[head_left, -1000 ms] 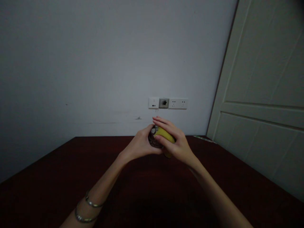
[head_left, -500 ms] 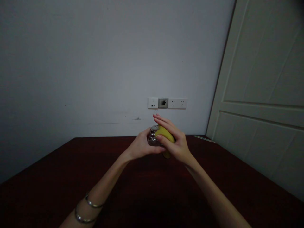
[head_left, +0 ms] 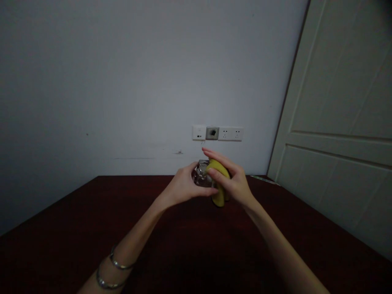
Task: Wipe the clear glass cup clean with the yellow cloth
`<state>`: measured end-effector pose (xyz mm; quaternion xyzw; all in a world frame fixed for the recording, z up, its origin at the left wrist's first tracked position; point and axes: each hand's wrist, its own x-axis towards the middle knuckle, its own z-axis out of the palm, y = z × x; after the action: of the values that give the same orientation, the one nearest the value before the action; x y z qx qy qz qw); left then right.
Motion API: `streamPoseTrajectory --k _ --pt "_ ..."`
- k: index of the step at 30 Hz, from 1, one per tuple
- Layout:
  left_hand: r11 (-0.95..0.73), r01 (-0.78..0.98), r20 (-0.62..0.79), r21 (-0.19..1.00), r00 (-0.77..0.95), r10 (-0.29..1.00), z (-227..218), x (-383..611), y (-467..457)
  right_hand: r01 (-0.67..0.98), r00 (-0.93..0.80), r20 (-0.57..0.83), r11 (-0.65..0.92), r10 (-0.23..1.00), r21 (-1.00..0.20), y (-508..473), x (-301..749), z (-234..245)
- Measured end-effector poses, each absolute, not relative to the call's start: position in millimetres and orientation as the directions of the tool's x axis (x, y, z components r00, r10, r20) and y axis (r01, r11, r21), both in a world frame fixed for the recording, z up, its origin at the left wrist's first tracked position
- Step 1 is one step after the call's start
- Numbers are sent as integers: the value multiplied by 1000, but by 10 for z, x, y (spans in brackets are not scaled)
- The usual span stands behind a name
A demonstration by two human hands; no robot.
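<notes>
In the centre of the frame, my left grip (head_left: 183,185) is clamped around a clear, shiny vessel (head_left: 200,179), thumb and fingers curving about its left side. My right grip (head_left: 234,183) is closed on a yellow cloth (head_left: 219,199), just right of centre, with my thumb across its front and my fingers over its top. The cloth lies against the right side of the vessel, and its lower end hangs below my left fingertips. I hold both above the dark red table (head_left: 171,253), which fills the lower frame. Two metal bangles (head_left: 110,284) circle my left forearm at lower left. Behind my hands, white sockets (head_left: 230,134) sit on the pale wall (head_left: 137,81); a panelled door (head_left: 343,102) stands at right.
</notes>
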<state>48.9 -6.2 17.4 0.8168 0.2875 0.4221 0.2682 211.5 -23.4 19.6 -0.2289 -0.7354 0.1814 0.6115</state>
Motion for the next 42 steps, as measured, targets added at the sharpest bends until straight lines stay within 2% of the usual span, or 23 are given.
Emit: streamPoseTrajectory --k 2,3,4,7,9,11,14,17,19,22,24,26,30,34,38,42 --pt "-686 379 545 622 419 726 189 491 -89 78 -71 750 753 657 -653 -197 2111 177" --pt "-674 432 547 599 394 738 194 492 -96 80 -58 741 742 670 -665 -187 2105 168" --pt "-666 469 550 580 378 745 198 493 -99 103 -66 756 758 651 -644 -188 2097 160" --pt "-664 535 559 522 374 740 208 496 -88 220 -206 845 864 494 -452 -235 2064 152" --pt "-663 577 570 477 372 733 217 497 -82 261 -275 853 889 443 -377 -270 2044 156" --pt "-661 603 577 447 371 728 228 499 -88 266 -243 857 881 454 -391 -279 2028 161" --pt "-663 590 571 462 375 731 237 498 -103 226 -96 846 839 524 -494 -242 2014 157" --pt "-672 523 546 525 399 737 227 505 -92 118 32 771 763 637 -635 -176 2004 129" --pt "-692 423 535 585 439 722 208 524 -75 -25 93 702 706 706 -707 -132 1996 102" --pt "-697 189 535 692 514 671 172 573 -69 -229 174 627 650 760 -724 -76 1982 67" --pt "-667 39 541 744 549 636 151 604 -83 -278 233 594 638 770 -718 -47 1973 52" --pt "-611 -36 514 791 581 631 129 627 -99 -274 283 580 644 764 -714 -26 1965 38" --pt "-463 -83 411 883 612 675 57 705 -94 -182 353 606 688 713 -703 -13 1951 -15" --pt "-318 -204 376 926 415 828 -34 884 -64 19 340 692 731 637 -682 -25 1962 -93" --pt "-101 -314 188 944 261 947 -88 1022 -44 312 213 854 795 475 -520 -43 1987 -112" --pt "-9 -418 95 908 186 978 -112 1036 -14 508 125 944 798 305 -325 -84 1963 -85"
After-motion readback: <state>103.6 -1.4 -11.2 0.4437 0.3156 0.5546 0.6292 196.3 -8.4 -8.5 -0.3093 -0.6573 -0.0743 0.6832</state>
